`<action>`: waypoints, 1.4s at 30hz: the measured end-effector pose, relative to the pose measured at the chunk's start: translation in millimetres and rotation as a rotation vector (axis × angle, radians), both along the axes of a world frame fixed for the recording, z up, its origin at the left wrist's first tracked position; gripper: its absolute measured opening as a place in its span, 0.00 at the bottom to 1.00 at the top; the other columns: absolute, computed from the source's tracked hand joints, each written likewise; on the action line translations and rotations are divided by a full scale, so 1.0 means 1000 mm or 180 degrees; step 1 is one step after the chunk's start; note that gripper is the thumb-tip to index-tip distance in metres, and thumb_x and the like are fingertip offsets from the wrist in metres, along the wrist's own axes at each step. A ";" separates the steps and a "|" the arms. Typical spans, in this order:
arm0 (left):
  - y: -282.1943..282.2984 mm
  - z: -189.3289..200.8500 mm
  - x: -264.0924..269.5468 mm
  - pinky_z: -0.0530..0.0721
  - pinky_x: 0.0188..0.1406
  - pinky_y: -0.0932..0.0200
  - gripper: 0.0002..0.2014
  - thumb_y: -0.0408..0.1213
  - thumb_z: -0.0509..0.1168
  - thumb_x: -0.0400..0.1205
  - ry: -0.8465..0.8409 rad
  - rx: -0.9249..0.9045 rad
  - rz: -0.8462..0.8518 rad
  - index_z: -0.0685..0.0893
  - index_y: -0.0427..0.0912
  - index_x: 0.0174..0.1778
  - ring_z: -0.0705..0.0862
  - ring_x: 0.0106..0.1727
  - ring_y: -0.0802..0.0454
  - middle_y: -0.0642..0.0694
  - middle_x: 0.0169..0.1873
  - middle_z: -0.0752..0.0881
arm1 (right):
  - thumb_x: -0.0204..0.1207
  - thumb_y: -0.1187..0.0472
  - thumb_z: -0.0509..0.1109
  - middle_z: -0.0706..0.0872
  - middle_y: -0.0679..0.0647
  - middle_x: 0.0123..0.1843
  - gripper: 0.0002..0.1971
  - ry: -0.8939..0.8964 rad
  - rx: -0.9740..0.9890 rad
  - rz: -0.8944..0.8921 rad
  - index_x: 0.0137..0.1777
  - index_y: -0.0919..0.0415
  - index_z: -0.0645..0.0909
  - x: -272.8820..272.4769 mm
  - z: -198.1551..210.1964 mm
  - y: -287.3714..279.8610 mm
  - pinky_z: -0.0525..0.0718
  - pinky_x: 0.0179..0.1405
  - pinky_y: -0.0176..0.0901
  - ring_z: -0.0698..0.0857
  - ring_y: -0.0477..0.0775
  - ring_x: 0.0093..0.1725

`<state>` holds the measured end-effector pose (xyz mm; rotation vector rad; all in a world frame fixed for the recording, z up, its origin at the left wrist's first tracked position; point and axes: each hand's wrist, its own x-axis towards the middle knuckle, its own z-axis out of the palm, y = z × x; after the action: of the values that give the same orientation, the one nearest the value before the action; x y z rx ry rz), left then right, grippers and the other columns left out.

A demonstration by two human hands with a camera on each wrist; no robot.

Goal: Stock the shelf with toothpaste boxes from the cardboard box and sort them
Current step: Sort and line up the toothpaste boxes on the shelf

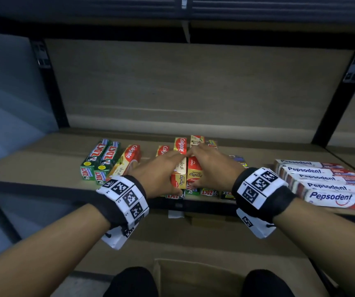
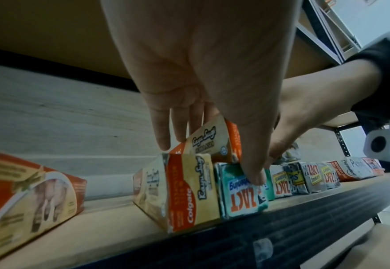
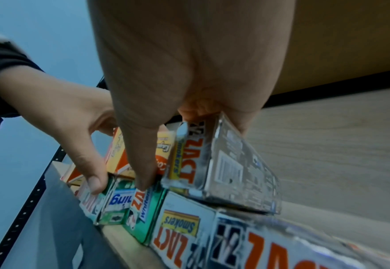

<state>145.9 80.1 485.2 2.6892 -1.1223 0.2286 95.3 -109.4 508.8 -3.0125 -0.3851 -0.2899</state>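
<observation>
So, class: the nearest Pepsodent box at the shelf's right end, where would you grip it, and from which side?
Grip the nearest Pepsodent box across its narrow width, near the middle, coming from above and the front. It lies flat at the shelf edge with another box close behind, so only its top and front are free.

Pepsodent boxes [image 1: 330,187]: 5 | green Zact pair [image 1: 99,161]: 2 (left group) | hands: 2

Dim light — a pale wood-grain back panel [image 1: 193,82], black metal uprights [image 1: 50,82], grey-blue wall [image 1: 5,93] at left.
</observation>
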 end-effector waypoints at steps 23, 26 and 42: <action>0.039 0.020 0.008 0.88 0.50 0.60 0.22 0.35 0.77 0.75 -0.0533 -0.1759 -0.0475 0.81 0.42 0.64 0.82 0.57 0.58 0.53 0.57 0.82 | 0.67 0.56 0.82 0.80 0.41 0.52 0.21 -0.1059 0.1334 -0.0062 0.51 0.46 0.73 -0.011 0.013 0.017 0.89 0.44 0.44 0.83 0.42 0.48; 0.050 0.023 0.008 0.88 0.53 0.61 0.23 0.35 0.76 0.75 -0.0634 -0.1822 -0.0374 0.81 0.42 0.66 0.82 0.58 0.59 0.51 0.58 0.81 | 0.65 0.55 0.84 0.81 0.40 0.51 0.22 -0.1281 0.1767 -0.0093 0.49 0.47 0.73 -0.008 0.014 0.025 0.89 0.44 0.44 0.84 0.41 0.49; 0.161 0.029 0.026 0.74 0.49 0.77 0.23 0.35 0.77 0.75 -0.1141 -0.1413 0.0250 0.79 0.42 0.65 0.76 0.55 0.65 0.53 0.57 0.79 | 0.71 0.62 0.80 0.74 0.44 0.50 0.16 -0.1474 0.2082 0.0691 0.41 0.52 0.72 0.037 0.010 0.147 0.82 0.45 0.27 0.78 0.36 0.51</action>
<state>171.5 241.0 514.3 2.3445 -0.9134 0.8893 132.3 37.7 518.7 -2.2256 -0.5199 -0.8970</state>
